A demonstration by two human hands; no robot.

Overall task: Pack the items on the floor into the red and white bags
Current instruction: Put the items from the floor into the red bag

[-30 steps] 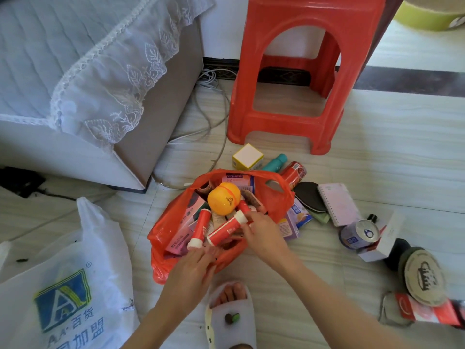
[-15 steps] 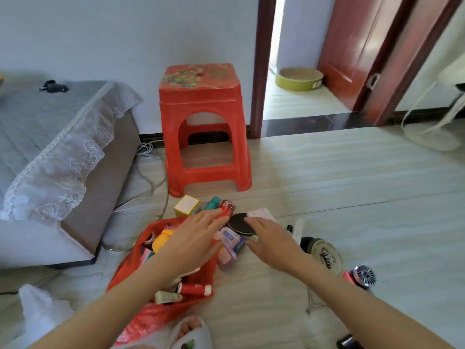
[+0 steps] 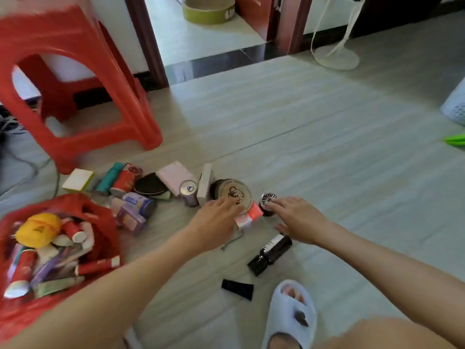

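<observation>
The red bag lies open at the lower left, filled with tubes, boxes and a yellow ball. My left hand rests over a red-and-white packet, its fingers touching a round tin. My right hand is spread open beside a small silver fan, fingertips touching it. A dark bottle and a black tube lie nearer me. More items lie in a row behind: a yellow-white box, a teal bottle, a red can, a pink notebook. The white bag is out of view.
A red plastic stool stands at the back left. My foot in a pale slipper is at the bottom. A fan base stands by the doorway; a white basket sits at the right edge.
My view has swung right, away from the red bag. Both hands left the bag and reached right, to the round tin, the packet and the small fan.
</observation>
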